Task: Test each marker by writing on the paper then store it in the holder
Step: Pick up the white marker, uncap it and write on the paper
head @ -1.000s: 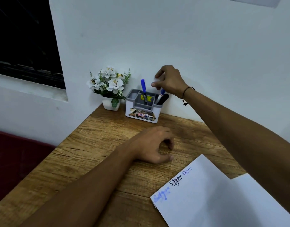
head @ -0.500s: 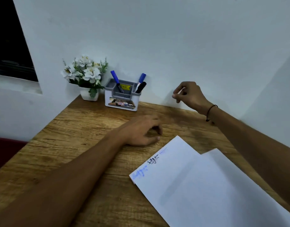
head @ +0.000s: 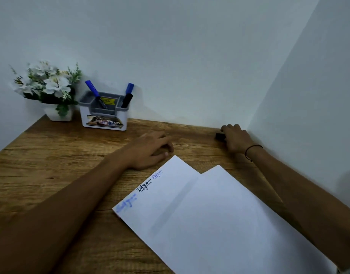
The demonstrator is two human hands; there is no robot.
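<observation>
Markers: three stand in the holder (head: 104,112) at ten o'clock on the counter (head: 51,161), a blue marker (head: 95,93) in the middle slot, a second blue marker (head: 130,88) and a black marker (head: 127,100) at its right end. Half a second ago the right hand (head: 235,139) hung pinched in mid-air; now it is down at two o'clock by the wall corner, fingers curled on a dark marker (head: 220,136) lying on the counter. The left hand (head: 150,149) stays flat and empty above the paper (head: 209,214), which carries three scribbles.
</observation>
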